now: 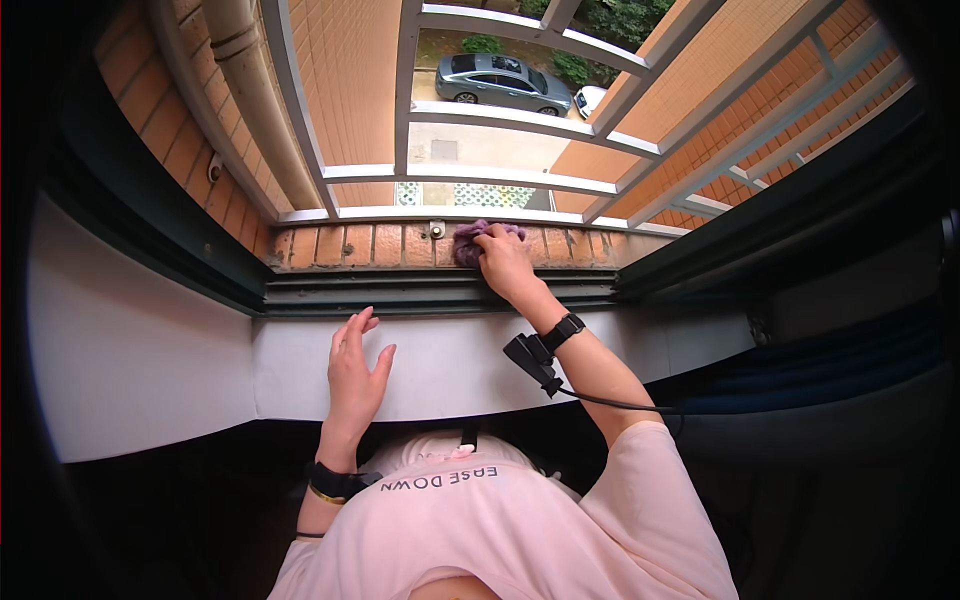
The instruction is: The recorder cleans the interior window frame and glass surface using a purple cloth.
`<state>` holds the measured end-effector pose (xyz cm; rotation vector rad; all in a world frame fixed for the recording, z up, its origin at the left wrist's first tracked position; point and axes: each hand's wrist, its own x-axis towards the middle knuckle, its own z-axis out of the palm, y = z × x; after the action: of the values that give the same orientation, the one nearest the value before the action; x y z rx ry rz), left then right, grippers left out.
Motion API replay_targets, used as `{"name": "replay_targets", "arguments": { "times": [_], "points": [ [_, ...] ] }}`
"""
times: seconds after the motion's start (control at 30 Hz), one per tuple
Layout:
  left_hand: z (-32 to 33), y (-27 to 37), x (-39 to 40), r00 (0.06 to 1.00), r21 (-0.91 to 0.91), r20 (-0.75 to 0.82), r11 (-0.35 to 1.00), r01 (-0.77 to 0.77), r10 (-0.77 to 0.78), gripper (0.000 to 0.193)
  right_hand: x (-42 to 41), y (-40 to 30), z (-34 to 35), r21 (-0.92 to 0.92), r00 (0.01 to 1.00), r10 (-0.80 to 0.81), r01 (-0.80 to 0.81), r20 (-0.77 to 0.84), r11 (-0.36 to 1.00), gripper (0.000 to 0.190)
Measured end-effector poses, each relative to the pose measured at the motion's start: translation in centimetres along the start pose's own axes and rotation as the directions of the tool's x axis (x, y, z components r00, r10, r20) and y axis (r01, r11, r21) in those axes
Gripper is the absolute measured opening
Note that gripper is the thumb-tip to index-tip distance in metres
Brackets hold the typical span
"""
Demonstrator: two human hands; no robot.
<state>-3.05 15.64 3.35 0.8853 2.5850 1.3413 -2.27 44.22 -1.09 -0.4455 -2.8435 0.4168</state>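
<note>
My right hand (508,259) grips a crumpled purple cloth (468,246) and presses it on the orange-tiled outer ledge (386,246), close to the foot of the metal window bars. The cloth's underside is hidden. Between that ledge and me runs the dark window track (442,292), which my right wrist crosses. My left hand (356,367) hovers over or rests on the white inner sill (450,364); contact cannot be made out. It holds nothing, and its thumb is spread from the fingers.
White metal bars (480,175) fence the opening. A bolted bracket (436,230) sits on the ledge left of the cloth. A beige drainpipe (259,105) runs outside at left. A black cable (615,403) trails from my right wrist device. Far below stands a grey car (502,82).
</note>
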Motion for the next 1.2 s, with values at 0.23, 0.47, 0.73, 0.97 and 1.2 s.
{"name": "replay_targets", "arguments": {
  "times": [0.23, 0.47, 0.73, 0.97, 1.2],
  "points": [
    [-0.6, 0.4, 0.0, 1.0, -0.032, -0.01, 0.999, 0.029, -0.03, 0.047, 3.7, -7.6, 3.3, 0.309, 0.964, -0.253, 0.218, 0.079, 0.926, 0.019],
    [-0.1, 0.5, 0.8, 1.0, -0.05, -0.024, 0.999, -0.011, 0.01, 0.046, -0.6, 2.9, -1.1, 0.147, 0.999, -0.028, 0.024, 0.023, 0.989, 0.019],
    [-0.4, 0.3, 1.1, 0.998, -0.079, -0.05, 0.996, -0.037, 0.033, 0.046, -4.0, 14.3, -6.0, -0.392, 0.887, 0.459, -0.438, -0.043, 0.809, 0.024],
    [-1.4, -0.2, 0.8, 0.999, -0.098, -0.052, 0.995, -0.011, 0.005, 0.045, -0.4, 7.6, -2.2, -0.381, 0.86, 0.506, -0.49, -0.066, 0.784, 0.019],
    [-2.0, 0.0, 0.6, 0.999, -0.105, -0.044, 0.994, -0.006, 0.001, 0.041, 2.7, -4.8, 3.0, -0.234, 0.988, 0.15, -0.152, -0.026, 0.96, 0.017]
  ]
}}
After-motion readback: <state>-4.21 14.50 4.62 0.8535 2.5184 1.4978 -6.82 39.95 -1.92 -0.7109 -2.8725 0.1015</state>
